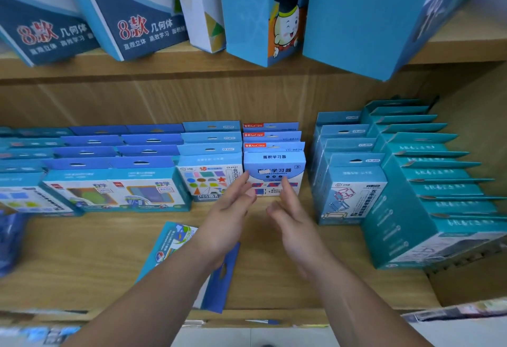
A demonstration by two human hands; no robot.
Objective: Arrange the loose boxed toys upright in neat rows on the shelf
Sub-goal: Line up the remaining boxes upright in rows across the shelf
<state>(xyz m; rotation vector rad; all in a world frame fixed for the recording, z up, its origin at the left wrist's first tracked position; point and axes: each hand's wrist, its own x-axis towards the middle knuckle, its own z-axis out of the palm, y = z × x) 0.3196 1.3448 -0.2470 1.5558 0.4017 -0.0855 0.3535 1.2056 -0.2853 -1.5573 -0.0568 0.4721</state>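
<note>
Nearest the camera, two bare forearms reach up over the shelf (82,250) edge, and under the left forearm a loose box (175,248) lies flat on the wood, partly hidden, well apart from the rows behind it. It looks like the one piece not yet stood up. Further in, the left hand (227,209) and right hand (290,217) sit close together with palms turned toward each other, fingers straight and held loosely side by side, nothing pinched between them. Their fingertips meet the lower face of the front blue box (274,173), which stands upright at the head of its row; whether they press it or only brush it cannot be told. The step in hand seems to be squaring this box against those behind it, so it is best done with flat, even pressure from both sides, pushing straight back so the row stays in line with the shapes box (210,182) just beside it on the left (a one-sided shove would likely skew it). To the right, past a gap, stand rows of teal boxes (354,187). Beyond, on the upper shelf (192,69), large blue boxes (142,14) lean.
</note>
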